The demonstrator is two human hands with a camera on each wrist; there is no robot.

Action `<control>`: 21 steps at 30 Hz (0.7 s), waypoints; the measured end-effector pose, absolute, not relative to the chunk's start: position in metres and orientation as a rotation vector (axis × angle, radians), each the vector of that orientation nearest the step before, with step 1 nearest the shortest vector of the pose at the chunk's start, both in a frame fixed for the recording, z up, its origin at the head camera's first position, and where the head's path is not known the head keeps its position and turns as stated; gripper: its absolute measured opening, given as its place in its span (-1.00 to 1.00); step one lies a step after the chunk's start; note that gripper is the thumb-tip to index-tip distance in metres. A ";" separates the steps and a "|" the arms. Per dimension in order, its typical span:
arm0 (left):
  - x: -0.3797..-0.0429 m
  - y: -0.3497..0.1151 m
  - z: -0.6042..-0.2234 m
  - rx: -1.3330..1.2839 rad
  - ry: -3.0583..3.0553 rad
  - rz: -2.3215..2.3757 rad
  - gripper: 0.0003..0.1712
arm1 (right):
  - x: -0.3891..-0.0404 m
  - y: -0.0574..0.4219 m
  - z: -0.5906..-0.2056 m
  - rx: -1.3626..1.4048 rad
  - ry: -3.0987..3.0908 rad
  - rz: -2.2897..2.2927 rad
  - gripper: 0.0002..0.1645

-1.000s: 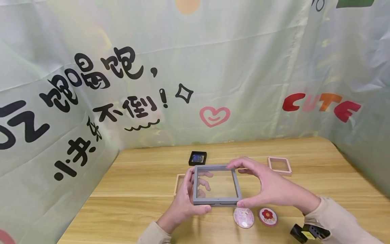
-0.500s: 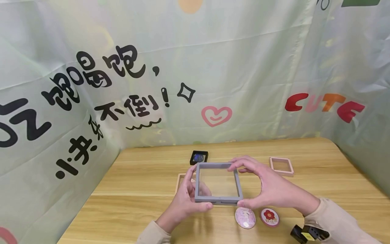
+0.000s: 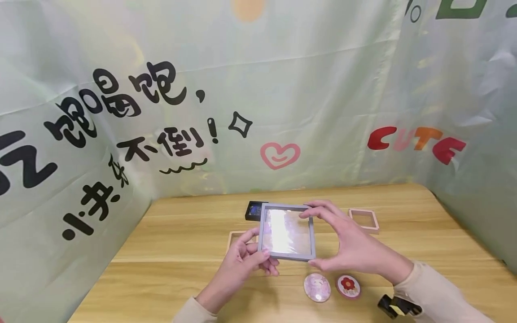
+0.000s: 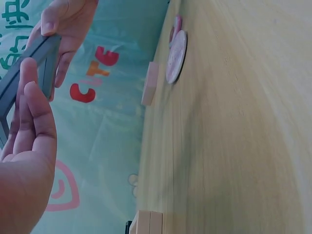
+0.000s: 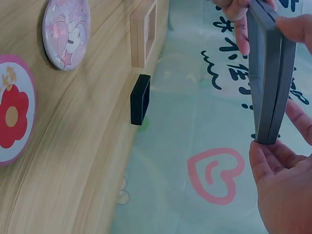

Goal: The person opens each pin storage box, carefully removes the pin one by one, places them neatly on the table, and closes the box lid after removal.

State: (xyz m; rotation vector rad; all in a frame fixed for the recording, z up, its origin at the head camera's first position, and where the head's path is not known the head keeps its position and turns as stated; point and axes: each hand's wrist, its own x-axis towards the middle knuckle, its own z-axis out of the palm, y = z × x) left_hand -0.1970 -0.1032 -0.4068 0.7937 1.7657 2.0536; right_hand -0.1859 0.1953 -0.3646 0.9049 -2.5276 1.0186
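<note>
In the head view, a square grey plastic frame with a clear pane (image 3: 287,233) is held up above the light wood-grain surface (image 3: 161,278), tilted, with bright glare on the pane. The left hand (image 3: 245,259) grips its lower left corner, thumb in front and fingers behind. The right hand's (image 3: 355,246) grip is spread wide along the right side, thumb at the lower corner and forefinger at the upper edge. Nearer the person lie a round pinkish-lilac glossy badge (image 3: 317,287) and, just beside it, a round white badge with a pink rim and red flower (image 3: 348,287). Behind are a square black frame with a blue disc (image 3: 254,211), partly covered by the grey frame, a square pale-pink frame (image 3: 376,221) and a beige square frame (image 3: 237,232) partly behind the left hand.

In the left wrist view, the left hand's fingers lie extended against the grey frame; the right hand's thumb presses its far end.

In the right wrist view, the grey frame shows nearly edge-on, a seam along its side. The right hand's fingertips touch one end, the left hand's fingers the other.
</note>
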 end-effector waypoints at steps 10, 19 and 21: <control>-0.197 -0.106 -0.409 0.805 1.803 2.059 -0.48 | -0.185 0.192 -0.367 0.919 -2.519 0.966 0.07; -0.198 -0.103 -0.412 0.819 1.796 2.056 -0.49 | -0.185 0.192 -0.370 0.926 -2.518 0.904 0.13; -0.198 -0.102 -0.412 0.811 1.805 2.050 -0.48 | -0.185 0.191 -0.371 0.918 -2.533 0.891 0.13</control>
